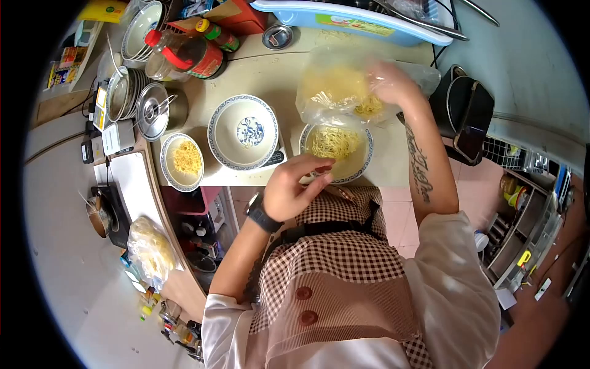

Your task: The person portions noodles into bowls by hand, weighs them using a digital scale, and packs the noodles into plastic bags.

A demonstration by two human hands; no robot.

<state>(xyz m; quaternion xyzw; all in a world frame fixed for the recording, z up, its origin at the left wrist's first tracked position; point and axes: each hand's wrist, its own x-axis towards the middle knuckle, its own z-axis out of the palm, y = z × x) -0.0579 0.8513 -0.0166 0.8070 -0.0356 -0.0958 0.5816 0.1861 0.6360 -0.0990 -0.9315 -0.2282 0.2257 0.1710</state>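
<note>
My left hand point(298, 187) is over the near left rim of a blue-edged bowl point(367, 154), thumb and fingers apart, with nothing visible in it. Pale shredded strands, like thin noodles point(335, 142), lie in that bowl. My right hand point(391, 83) is at the right side of a clear plastic bag point(326, 83) of yellow strands; its fingers are blurred and partly behind the plastic. The bag overlaps the bowl's far rim. Left of the bowl, a larger patterned bowl point(246, 132) sits on a white scale point(275, 158), with a small bowl of yellow shreds point(186, 158) farther left.
A lidded metal pot point(153, 111), stacked bowls point(120, 92) and a red-capped sauce bottle point(196, 55) stand at the back left. A blue plastic bin point(356, 18) spans the back. At the right is a black container point(461, 114). Another filled bag point(150, 252) hangs over the left counter.
</note>
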